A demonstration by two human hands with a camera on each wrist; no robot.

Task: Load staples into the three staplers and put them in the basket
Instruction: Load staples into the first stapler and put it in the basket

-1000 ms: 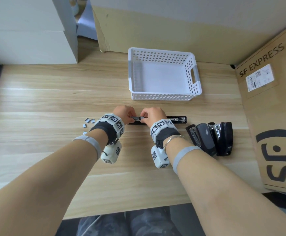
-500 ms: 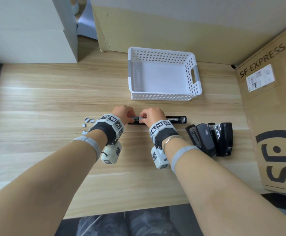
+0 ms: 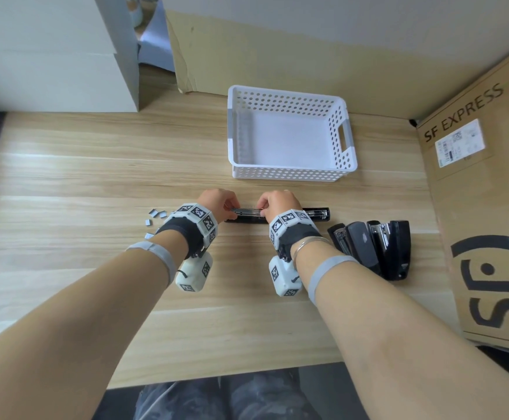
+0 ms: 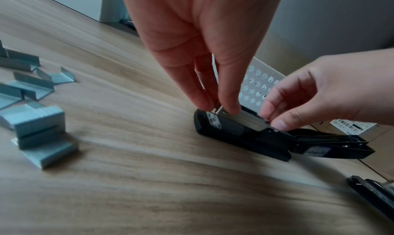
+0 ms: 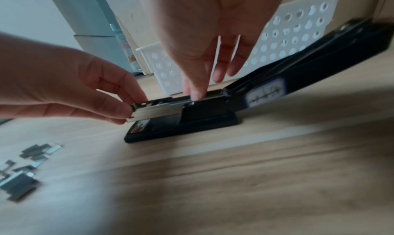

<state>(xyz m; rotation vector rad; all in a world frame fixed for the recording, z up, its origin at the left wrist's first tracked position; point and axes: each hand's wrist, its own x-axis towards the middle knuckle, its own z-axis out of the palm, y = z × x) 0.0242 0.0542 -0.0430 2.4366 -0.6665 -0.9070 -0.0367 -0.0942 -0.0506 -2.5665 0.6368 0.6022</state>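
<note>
A black stapler point(image 3: 317, 214) lies folded open flat on the wooden table, just in front of the white perforated basket point(image 3: 289, 174). My left hand point(image 3: 232, 207) pinches the front end of its metal magazine point(image 4: 249, 120) between thumb and fingers point(image 4: 230, 107). My right hand point(image 3: 262, 209) pinches the same magazine near the hinge with thumb and forefinger point(image 4: 279, 124). Loose strips of grey staples point(image 3: 156, 216) lie left of my left wrist. Two more black staplers point(image 3: 359, 247) point(image 3: 395, 247) lie side by side to the right. The basket holds nothing.
A large SF EXPRESS cardboard box point(image 3: 483, 207) stands along the table's right side. Cardboard sheeting lines the back wall point(image 3: 277, 62), and white boxes point(image 3: 50, 56) are stacked at the back left. The table's front edge point(image 3: 217, 377) is close to my body.
Both hands stay at the open stapler. The right fingertips have shifted slightly along the magazine; nothing else has moved.
</note>
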